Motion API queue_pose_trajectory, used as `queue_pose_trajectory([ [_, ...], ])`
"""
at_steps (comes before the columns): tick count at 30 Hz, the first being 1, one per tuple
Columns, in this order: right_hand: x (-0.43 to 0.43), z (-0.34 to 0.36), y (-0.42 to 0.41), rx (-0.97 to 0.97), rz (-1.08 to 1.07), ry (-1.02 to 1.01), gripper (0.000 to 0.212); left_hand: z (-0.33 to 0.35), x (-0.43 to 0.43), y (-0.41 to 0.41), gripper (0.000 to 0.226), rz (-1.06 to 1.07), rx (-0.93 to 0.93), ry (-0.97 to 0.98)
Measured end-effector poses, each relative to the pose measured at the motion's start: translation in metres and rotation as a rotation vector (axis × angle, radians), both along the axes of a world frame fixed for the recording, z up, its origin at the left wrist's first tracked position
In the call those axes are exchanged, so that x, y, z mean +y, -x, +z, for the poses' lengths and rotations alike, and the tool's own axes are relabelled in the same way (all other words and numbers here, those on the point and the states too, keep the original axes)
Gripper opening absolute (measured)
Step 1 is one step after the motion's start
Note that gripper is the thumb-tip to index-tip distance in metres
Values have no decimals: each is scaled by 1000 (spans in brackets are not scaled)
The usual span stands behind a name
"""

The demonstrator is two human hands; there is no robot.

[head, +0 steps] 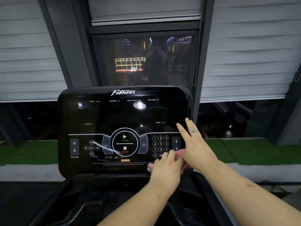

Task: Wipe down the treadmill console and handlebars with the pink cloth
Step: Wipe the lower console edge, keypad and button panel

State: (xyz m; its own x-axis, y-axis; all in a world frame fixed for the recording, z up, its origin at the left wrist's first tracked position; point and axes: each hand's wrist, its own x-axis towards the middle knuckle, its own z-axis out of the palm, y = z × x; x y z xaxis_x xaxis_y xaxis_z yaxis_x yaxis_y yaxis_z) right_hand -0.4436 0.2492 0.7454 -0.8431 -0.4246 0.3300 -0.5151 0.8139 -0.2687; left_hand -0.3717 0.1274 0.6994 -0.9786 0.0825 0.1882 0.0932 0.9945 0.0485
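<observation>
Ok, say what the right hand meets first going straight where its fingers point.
Likely the console screen near its right edge; the right hand may touch it already, depth unclear. The left hand grips the pink cloth.

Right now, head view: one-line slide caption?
Left hand grips the pink cloth, right hand open over it, low on the treadmill console.

Left hand: bare forearm rose from bottom centre; fingers were curled, gripping the pink cloth. Right hand: bare forearm reached in from lower right; fingers were straight and slightly spread, pointing up and left; palm lay just beside the left hand's knuckles.
</observation>
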Motion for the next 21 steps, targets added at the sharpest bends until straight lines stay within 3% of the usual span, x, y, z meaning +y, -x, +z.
queue_pose_trajectory([
  [9, 6, -5, -8, -75, -32, 52, 104, -3, -52, -5, 72, 155, 120, -141],
  [14, 5, -8, -10, -92, -41, 56, 106, -5, -117, -27, 95, 262, 160, -253],
  [21, 5, -13, -7, -55, -28, 88, 103, 0, -194, -56, 87, 509, 251, -395],
])
